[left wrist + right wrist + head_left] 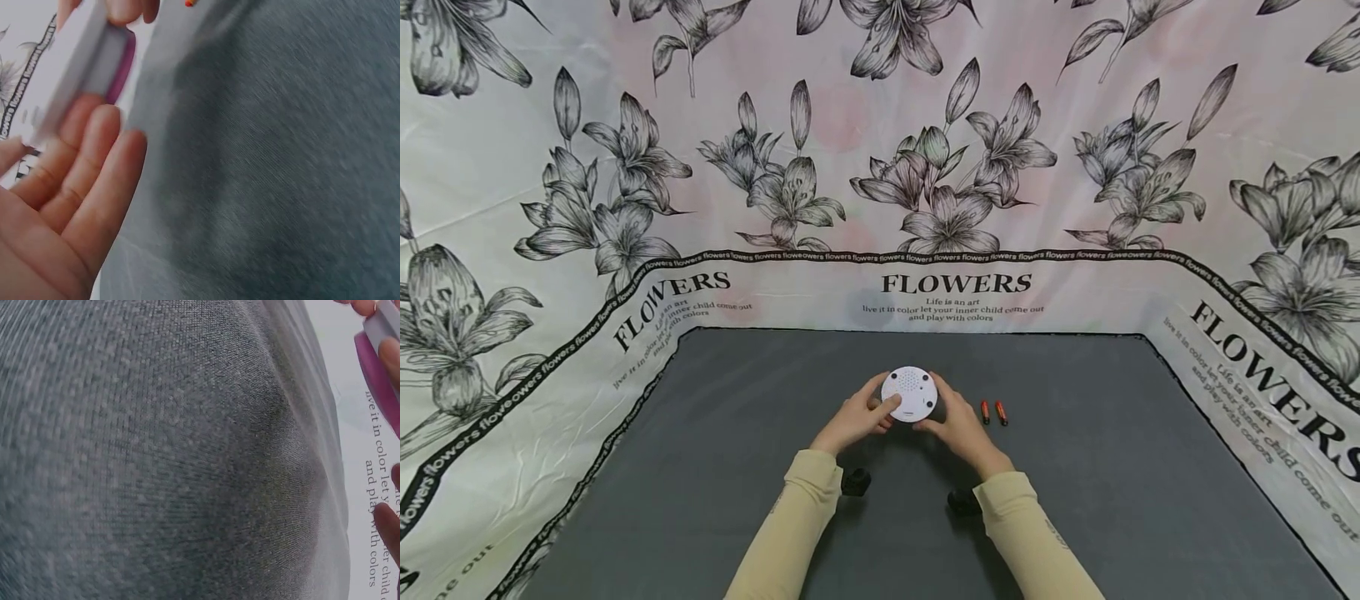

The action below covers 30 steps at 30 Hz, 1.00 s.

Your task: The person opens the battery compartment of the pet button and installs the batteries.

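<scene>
A round white device (909, 394) is held between both hands over the grey table. Its back, with a patch of small holes and several dark round feet, faces up toward the head camera. In the left wrist view the device (69, 69) stands tilted, and a purple layer shows on its far side. My left hand (855, 415) holds the left edge, its thumb lying on the back and its fingers underneath. At the opposite edge my right hand (961, 423) grips with thumb and fingers. The purple side (378, 381) shows between fingers in the right wrist view.
Two small red-and-black batteries (993, 413) lie on the grey tabletop (1112, 467), just right of the right hand. A white flower-printed cloth (955, 292) rises behind the table and along both sides. Black wrist pieces (855, 482) sit below the forearms' cuffs.
</scene>
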Motion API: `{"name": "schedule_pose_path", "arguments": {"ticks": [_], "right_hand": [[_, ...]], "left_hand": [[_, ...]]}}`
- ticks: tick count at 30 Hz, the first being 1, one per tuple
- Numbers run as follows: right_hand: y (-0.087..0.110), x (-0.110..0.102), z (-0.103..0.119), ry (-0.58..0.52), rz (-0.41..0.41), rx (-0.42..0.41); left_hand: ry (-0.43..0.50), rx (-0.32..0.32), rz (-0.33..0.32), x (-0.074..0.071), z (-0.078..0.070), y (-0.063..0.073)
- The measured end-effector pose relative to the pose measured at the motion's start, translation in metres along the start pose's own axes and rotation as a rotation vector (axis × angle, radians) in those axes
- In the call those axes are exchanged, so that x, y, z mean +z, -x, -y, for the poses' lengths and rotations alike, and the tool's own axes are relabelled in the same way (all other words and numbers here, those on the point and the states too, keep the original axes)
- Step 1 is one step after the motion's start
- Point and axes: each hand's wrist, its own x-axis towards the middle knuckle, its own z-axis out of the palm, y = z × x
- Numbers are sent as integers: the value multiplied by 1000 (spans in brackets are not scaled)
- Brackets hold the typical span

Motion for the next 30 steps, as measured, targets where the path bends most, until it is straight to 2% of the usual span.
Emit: {"name": "schedule_pose_path", "arguments": {"ticks": [2,4,9,12,15,20,30], "right_hand": [[-1,-1,-1,-34,15,-10],[-1,-1,-2,-73,29,-17],[0,-1,-1,-124,74,-12],[2,1,-1,-127,100,-4],[3,2,-2,-124,107,0],[4,3,-3,-118,105,3],[8,12,-8,-127,107,7]], "left_hand": [[-60,43,-5,-1,3,0],[-78,87,-13,0,9,-2],[34,183,8,6,24,-4],[57,215,-5,10,32,-5],[18,223,-33,14,37,-6],[-50,213,-40,17,38,-9],[56,198,12,21,49,-5]]}}
